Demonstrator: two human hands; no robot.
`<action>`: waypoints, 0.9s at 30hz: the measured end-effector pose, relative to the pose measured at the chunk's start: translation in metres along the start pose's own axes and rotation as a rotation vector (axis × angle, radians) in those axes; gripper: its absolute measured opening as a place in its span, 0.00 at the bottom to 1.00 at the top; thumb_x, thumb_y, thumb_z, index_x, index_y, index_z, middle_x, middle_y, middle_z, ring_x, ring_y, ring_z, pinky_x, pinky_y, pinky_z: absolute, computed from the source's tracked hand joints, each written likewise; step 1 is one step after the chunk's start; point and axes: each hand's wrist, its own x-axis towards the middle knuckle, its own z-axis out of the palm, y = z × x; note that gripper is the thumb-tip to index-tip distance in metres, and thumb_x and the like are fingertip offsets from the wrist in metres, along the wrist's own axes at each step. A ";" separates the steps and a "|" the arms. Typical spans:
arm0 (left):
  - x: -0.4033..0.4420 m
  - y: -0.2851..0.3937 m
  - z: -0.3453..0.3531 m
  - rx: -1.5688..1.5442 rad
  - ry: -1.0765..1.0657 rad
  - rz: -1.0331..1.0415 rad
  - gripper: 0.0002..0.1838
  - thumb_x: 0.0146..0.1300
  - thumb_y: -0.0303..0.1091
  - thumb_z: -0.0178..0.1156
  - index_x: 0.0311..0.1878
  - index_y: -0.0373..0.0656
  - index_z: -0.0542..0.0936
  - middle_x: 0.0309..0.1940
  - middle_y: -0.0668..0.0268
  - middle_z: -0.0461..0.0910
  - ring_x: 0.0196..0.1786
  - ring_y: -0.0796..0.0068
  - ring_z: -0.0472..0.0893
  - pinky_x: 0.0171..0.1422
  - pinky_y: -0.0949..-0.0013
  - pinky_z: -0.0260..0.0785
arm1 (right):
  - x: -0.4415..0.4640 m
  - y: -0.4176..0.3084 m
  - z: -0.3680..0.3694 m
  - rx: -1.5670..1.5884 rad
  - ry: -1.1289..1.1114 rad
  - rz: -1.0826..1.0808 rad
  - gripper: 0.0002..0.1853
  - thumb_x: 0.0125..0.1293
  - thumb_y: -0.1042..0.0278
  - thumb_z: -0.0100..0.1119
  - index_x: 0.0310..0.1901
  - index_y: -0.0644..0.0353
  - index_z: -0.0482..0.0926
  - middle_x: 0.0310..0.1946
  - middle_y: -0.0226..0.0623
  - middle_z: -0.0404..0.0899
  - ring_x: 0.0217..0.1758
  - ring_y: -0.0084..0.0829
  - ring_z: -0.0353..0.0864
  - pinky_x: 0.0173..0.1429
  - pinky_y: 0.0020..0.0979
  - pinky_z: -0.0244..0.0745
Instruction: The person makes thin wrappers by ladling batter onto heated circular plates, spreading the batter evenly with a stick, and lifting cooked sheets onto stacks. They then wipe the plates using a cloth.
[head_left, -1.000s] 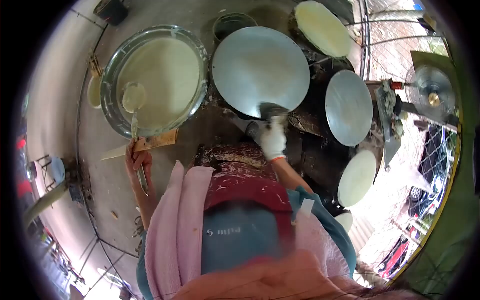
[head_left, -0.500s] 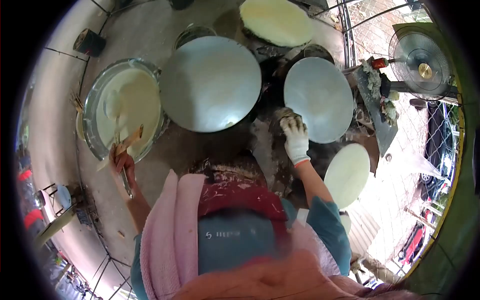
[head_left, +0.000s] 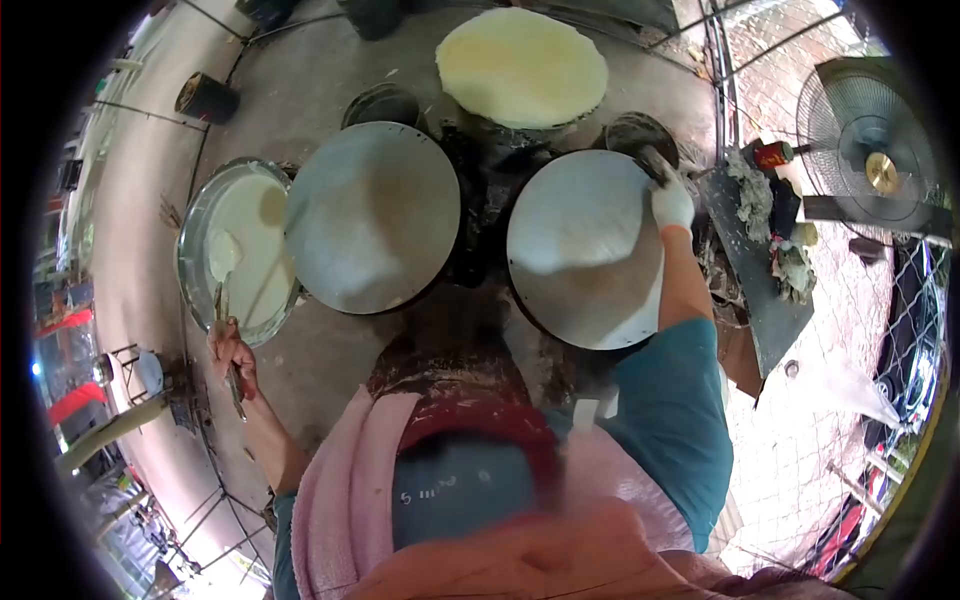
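My left hand (head_left: 232,357) is closed around the handle of a ladle (head_left: 225,262), whose bowl rests in pale liquid batter inside a wide metal basin (head_left: 187,240). To the right of the basin lies a large round griddle plate (head_left: 375,215). A second round griddle plate (head_left: 585,245) is in front of my right side. My right hand (head_left: 673,203), in a white glove, is at this plate's upper right rim, with its fingers curled over a dirty greyish rag (head_left: 655,165). The rag is partly hidden by the glove.
A yellowish round sheet (head_left: 522,68) is at the far side. Dark buckets (head_left: 207,98) stand by the frame bars at left. At right are a standing fan (head_left: 862,150), a red can (head_left: 773,154), more rags (head_left: 795,272) on a dark board, and wire mesh.
My right hand has gone from the right griddle's lower left edge round to its upper right rim. My left hand stays on the ladle; the flat wooden piece no longer shows. The view has shifted.
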 end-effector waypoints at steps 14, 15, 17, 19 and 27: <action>0.100 0.054 -0.050 0.378 0.190 0.108 0.21 0.72 0.32 0.49 0.53 0.16 0.63 0.21 0.65 0.67 0.13 0.87 0.61 0.20 0.78 0.47 | -0.374 -0.099 0.022 0.150 0.033 0.557 0.27 0.61 0.60 0.62 0.60 0.60 0.70 0.49 0.56 0.75 0.51 0.54 0.76 0.53 0.47 0.72; 0.107 0.058 -0.058 0.353 0.023 -0.007 0.20 0.73 0.32 0.47 0.56 0.19 0.63 0.32 0.55 0.68 0.16 0.85 0.63 0.21 0.77 0.50 | -0.379 -0.117 0.019 0.275 -0.004 0.459 0.29 0.60 0.60 0.62 0.63 0.59 0.69 0.48 0.55 0.77 0.51 0.54 0.77 0.57 0.44 0.72; 0.123 0.070 -0.079 0.328 -0.204 -0.147 0.20 0.74 0.32 0.43 0.60 0.23 0.63 0.45 0.43 0.71 0.19 0.83 0.65 0.24 0.77 0.55 | -0.370 -0.131 0.004 0.818 -0.057 0.421 0.30 0.60 0.72 0.63 0.65 0.63 0.68 0.52 0.48 0.79 0.54 0.35 0.79 0.60 0.30 0.70; 0.130 0.062 -0.079 0.339 -0.324 -0.203 0.21 0.75 0.33 0.41 0.61 0.23 0.64 0.49 0.39 0.75 0.20 0.83 0.65 0.25 0.76 0.57 | -0.337 -0.110 -0.022 1.202 0.224 0.387 0.31 0.59 0.79 0.61 0.65 0.68 0.66 0.55 0.44 0.78 0.56 0.29 0.76 0.60 0.27 0.69; 0.105 0.026 -0.070 0.612 0.044 0.130 0.23 0.73 0.36 0.48 0.60 0.23 0.64 0.37 0.49 0.75 0.13 0.83 0.62 0.19 0.78 0.51 | -0.175 0.097 -0.119 1.475 0.769 0.388 0.14 0.61 0.83 0.57 0.48 0.61 0.77 0.44 0.41 0.82 0.38 0.35 0.82 0.44 0.38 0.81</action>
